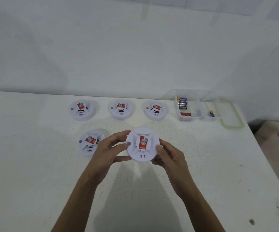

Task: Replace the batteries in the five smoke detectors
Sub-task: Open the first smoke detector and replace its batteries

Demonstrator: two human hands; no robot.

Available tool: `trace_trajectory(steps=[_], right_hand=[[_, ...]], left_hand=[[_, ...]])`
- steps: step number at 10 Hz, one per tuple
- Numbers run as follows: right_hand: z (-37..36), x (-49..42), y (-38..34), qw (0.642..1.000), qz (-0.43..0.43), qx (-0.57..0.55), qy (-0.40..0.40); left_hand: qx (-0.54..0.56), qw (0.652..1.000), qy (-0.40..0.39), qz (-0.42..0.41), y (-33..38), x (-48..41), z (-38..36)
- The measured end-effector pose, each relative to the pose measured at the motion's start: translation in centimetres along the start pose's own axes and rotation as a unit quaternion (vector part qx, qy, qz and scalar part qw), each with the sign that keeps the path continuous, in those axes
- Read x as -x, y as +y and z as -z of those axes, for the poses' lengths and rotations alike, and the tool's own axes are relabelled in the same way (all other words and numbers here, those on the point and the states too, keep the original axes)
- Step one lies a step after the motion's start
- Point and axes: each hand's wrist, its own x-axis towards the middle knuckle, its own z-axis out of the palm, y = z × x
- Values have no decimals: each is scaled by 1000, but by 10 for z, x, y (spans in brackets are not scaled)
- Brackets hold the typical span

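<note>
Left hand (108, 148) and right hand (169, 158) grip the rim of one smoke detector (142, 144) from either side, holding it label-up over the white table (35, 164), in front of the other four detectors (121, 108). To reach the battery, I'd say one hand should steady the body while the other twists, keeping it low. Batteries (182, 103) lie in the clear tray (189, 118) at the far right.

The white worktop (35, 148) carries four white smoke detectors with red labels. Three stand in a row near its far edge: the left detector (82, 110), the middle detector (120, 108) and the right detector (155, 110). The fourth detector (89, 143) stands nearer, in front of the left one. At the far right stand a clear box (190, 118) holding batteries (183, 104), a smaller box (210, 120) and a green-rimmed lid (232, 127).
</note>
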Motion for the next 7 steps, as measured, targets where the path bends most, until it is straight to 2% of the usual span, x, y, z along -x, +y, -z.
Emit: trace_trajectory(steps=[7], right_hand=[[-2,-1,2,1000,-1,6,2]], left_hand=[[7,1000,3,4,-2,-1,2]])
